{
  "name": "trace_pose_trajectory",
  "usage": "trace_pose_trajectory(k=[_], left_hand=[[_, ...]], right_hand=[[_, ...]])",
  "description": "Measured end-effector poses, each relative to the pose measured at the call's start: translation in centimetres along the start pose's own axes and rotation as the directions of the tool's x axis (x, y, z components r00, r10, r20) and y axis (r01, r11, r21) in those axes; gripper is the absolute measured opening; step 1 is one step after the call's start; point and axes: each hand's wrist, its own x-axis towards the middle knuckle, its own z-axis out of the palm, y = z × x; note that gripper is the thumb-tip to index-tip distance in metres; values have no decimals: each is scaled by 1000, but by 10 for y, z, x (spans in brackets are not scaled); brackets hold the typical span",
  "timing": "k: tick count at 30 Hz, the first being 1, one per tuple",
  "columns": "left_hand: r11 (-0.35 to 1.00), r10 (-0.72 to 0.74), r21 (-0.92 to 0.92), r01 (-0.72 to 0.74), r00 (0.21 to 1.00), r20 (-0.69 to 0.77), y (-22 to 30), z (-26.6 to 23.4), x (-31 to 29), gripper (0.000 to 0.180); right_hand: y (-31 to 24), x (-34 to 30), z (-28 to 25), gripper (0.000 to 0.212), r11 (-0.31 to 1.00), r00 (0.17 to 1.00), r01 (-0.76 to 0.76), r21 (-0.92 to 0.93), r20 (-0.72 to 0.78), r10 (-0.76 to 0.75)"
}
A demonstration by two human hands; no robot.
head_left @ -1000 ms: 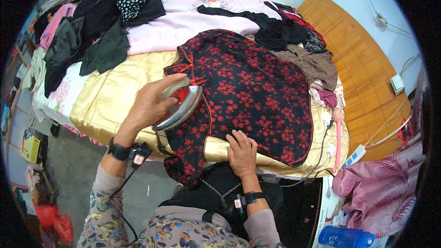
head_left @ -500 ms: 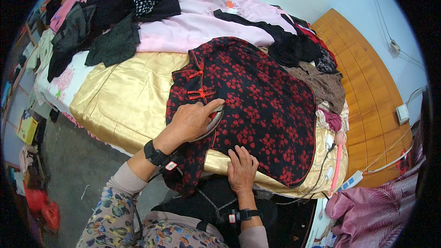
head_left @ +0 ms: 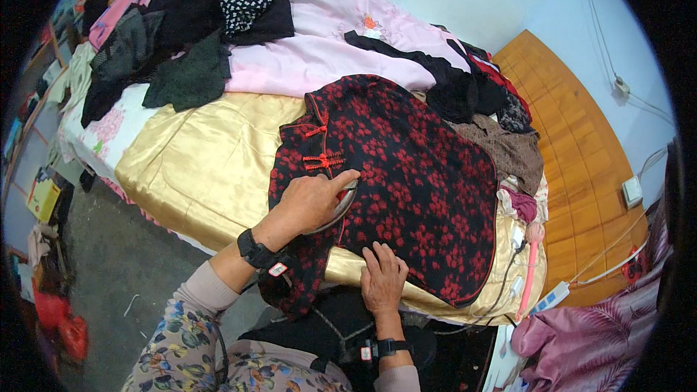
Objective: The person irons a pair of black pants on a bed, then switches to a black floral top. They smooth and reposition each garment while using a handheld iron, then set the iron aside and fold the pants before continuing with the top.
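A black garment with red flowers, red piping and red knotted fastenings (head_left: 421, 189) lies spread over a shiny gold cloth (head_left: 196, 160). Beside the fastenings, my left hand (head_left: 308, 202) is closed round a clothes iron (head_left: 348, 205). Its handle is hidden under my palm, and only a curved metallic edge shows; my index finger points forward along it. The iron rests on the garment near the piped front edge. My right hand (head_left: 385, 279) lies with fingers spread on the garment's near edge, holding nothing.
Dark clothes (head_left: 189, 65) are heaped at the far left on a pink embroidered cloth (head_left: 327, 36). At the right are a brown garment (head_left: 508, 145), a pink stick-like tool (head_left: 532, 268), cords, a power strip (head_left: 549, 297) and a wooden headboard (head_left: 581, 167).
The whole view has shifted, so the scene sits slightly lower. Both hands and the iron keep almost the same place on the garment.
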Motion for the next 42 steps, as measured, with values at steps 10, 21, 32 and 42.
trace_pose_trajectory(k=[10,21,32,42], left_hand=[[998,23,54,-15,990,-138,-2,14,6,48],[1000,29,12,-29,999,-40,-7,2,1,50],[983,171,-86,-162,979,110,-20,-9,14,61],[965,254,-34,-260,898,360,-20,-23,1,72]], right_hand=[[-2,0,-3,46,1000,1000,9,21,-8,-9],[-1,2,-6,44,998,999,28,52,-26,-27],[0,1,-4,46,998,1000,6,65,-18,-5],[0,1,-3,45,999,1000,-5,53,-3,6]])
